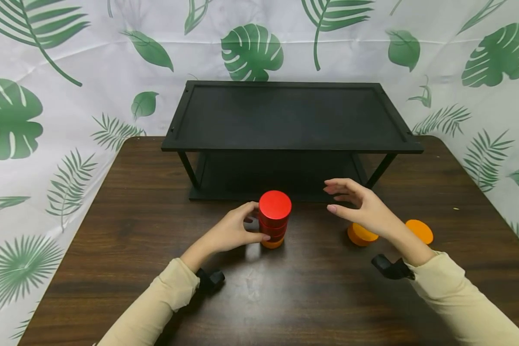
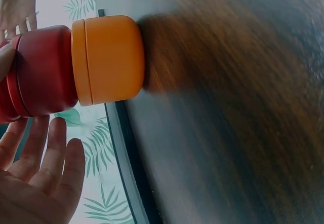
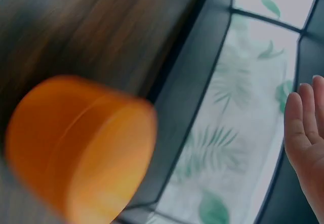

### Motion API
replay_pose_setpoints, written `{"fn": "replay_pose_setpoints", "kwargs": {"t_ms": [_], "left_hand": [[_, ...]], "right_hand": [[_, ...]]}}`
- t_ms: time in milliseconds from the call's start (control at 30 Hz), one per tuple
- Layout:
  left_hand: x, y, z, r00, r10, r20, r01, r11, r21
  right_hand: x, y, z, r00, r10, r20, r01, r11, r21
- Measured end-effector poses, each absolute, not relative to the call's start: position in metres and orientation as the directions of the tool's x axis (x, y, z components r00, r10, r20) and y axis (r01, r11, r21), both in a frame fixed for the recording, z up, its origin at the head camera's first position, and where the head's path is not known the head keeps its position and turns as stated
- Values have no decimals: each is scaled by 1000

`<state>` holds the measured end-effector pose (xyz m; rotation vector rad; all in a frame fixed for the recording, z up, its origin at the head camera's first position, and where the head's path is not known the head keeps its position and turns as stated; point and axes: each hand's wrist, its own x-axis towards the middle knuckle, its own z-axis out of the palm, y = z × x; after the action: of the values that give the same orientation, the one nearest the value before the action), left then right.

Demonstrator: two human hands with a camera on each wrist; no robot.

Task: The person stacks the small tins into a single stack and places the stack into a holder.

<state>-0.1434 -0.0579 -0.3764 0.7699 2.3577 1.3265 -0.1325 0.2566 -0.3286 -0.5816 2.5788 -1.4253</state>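
A stack of round lidded jars stands on the table in the head view, red above and orange at the bottom. My left hand [image 1: 238, 228] holds the red jars [image 1: 275, 206] from the left, thumb on the near side and fingers on the far side. The orange jar [image 2: 111, 59] beneath them stands upright on the wood in the left wrist view. To the right, my right hand [image 1: 352, 202] hovers with fingers loosely extended and nothing in them. Below it sits another orange jar [image 1: 361, 234], large and blurred in the right wrist view.
A black two-level shelf [image 1: 285, 117] stands behind the hands at the back of the dark wooden table [image 1: 125, 250]. One more orange jar [image 1: 419, 231] is partly hidden by the right forearm. A leaf-patterned cloth [image 1: 155, 29] hangs behind the table.
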Motion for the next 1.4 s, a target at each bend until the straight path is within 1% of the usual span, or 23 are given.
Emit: {"fn": "replay_pose_setpoints", "kwargs": {"t_ms": [133, 300, 567, 667, 767, 967, 1067, 1233, 1400], "left_hand": [[-144, -59, -376, -799, 600, -22, 289, 417, 862], [-145, -59, -374, -797, 603, -27, 284, 415, 864], [-145, -58, -372, -796, 605, -36, 275, 414, 867], [-146, -58, -371, -795, 606, -39, 275, 416, 867], [-146, -58, -371, -796, 604, -43, 272, 420, 866], [-145, -59, -371, -800, 598, -49, 265, 427, 865], [-145, -59, -371, -802, 596, -46, 267, 427, 864], [-145, -59, -371, -799, 599, -43, 273, 425, 863], [-145, -59, -372, -797, 603, -38, 277, 421, 863]], "right_hand": [[-131, 276, -333, -928, -374, 12, -230, 546, -805], [-128, 299, -341, -933, -359, -18, -218, 606, -765], [-124, 328, -348, -935, -341, -94, -166, 657, -735], [-123, 337, -351, -936, -335, -108, -160, 678, -717], [-122, 345, -355, -933, -346, -100, -181, 690, -701], [-121, 356, -362, -902, -427, -62, -258, 650, -715], [-121, 359, -365, -885, -457, -89, -248, 625, -740], [-121, 360, -368, -862, -483, -152, -198, 598, -777], [-120, 359, -372, -854, -499, -144, -209, 584, -785]]}}
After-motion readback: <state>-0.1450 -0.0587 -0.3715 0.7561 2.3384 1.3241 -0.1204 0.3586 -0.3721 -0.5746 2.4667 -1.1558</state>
